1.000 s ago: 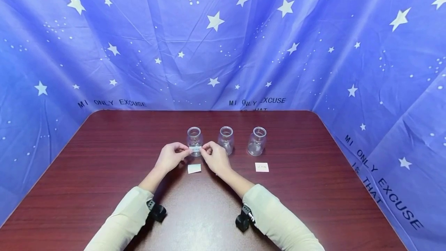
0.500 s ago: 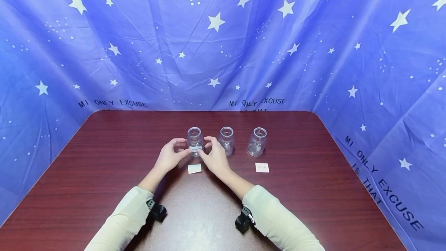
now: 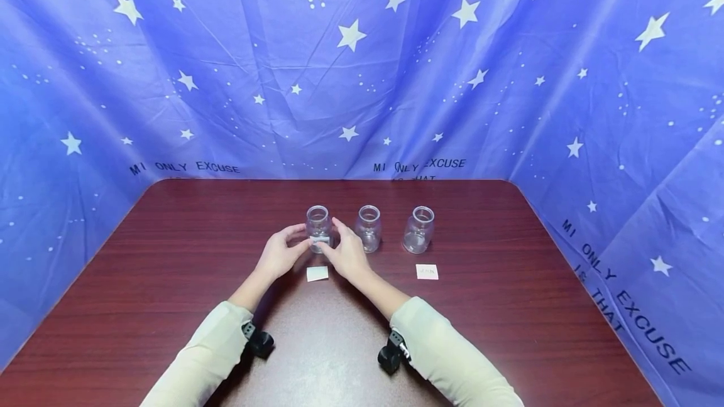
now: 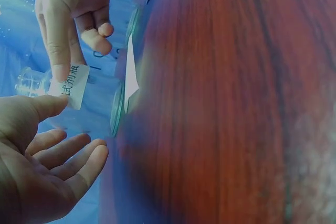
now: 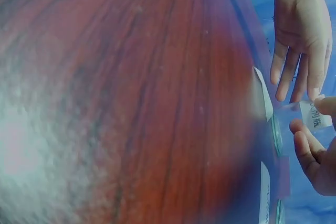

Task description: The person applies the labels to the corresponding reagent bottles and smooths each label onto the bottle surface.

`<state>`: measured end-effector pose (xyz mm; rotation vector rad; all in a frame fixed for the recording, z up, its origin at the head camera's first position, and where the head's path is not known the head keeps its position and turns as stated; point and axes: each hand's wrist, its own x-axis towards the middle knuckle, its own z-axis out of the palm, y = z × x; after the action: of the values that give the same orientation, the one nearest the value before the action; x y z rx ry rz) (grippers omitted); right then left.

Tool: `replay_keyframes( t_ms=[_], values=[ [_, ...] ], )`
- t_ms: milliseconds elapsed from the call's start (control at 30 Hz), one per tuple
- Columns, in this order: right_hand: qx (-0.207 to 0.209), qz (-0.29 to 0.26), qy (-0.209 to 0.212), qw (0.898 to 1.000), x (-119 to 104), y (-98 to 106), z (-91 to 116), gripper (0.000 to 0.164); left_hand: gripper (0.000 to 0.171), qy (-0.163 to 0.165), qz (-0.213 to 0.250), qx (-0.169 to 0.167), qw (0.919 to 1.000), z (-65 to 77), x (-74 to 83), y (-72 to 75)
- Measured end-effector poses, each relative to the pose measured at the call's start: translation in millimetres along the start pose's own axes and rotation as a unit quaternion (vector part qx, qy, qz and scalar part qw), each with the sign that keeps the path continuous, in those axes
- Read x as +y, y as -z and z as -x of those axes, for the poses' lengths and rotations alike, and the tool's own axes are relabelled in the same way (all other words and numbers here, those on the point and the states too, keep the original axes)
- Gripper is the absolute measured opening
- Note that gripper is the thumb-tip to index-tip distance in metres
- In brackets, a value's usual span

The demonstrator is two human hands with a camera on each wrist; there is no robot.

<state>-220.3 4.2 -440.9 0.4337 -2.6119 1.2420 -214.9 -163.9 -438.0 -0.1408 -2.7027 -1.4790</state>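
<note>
At the left end of the row, a small clear glass jar (image 3: 318,220) stands upright on the table, its mouth uncovered. A white paper label (image 4: 77,88) with black handwritten characters lies against its front. My left hand (image 3: 279,254) holds the jar from the left, thumb on the label's left end and fingers along the glass. From the other side, my right hand (image 3: 349,255) holds the jar too, its thumb on the label's right end and its forefinger behind. In the left wrist view, the left hand's other fingers are spread loosely beside the jar.
Two similar jars stand to the right, a middle one (image 3: 369,225) close by the right hand and another (image 3: 419,231) farther along. A pale slip (image 3: 317,273) lies before the held jar, a pinkish written slip (image 3: 427,271) before the right jar. A starry blue curtain (image 3: 317,68) surrounds the table.
Both hands have gone from pinching the label's ends to pressing it with the thumbs, fingers reaching around the jar. The other jars and the slips lie as before.
</note>
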Motion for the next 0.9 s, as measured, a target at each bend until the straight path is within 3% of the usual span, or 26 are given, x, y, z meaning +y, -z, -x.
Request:
replay_keyframes(
  t_ms=[267, 533, 700, 900],
  values=[
    [-0.025, -0.06, -0.025, 0.998, 3.4, 3.1, -1.2, 0.051, 0.047, -0.007, -0.006, 0.005, 0.9999, -0.7, 1.1, -1.5],
    [-0.033, -0.09, -0.04, 0.995, 5.8, 3.8, -1.1, 0.049, 0.047, 0.001, 0.0, 0.002, 1.0, -0.8, -0.6, -0.6],
    [-0.033, -0.086, -0.038, 0.995, 7.7, 3.2, -0.8, 0.055, 0.049, 0.011, 0.014, -0.005, 0.9998, -1.7, -2.2, 0.3],
    [-0.032, -0.069, -0.041, 0.996, 9.2, 0.4, -1.2, 0.049, 0.046, 0.015, 0.003, -0.006, 0.9999, -2.9, -4.5, -1.8]
  ],
)
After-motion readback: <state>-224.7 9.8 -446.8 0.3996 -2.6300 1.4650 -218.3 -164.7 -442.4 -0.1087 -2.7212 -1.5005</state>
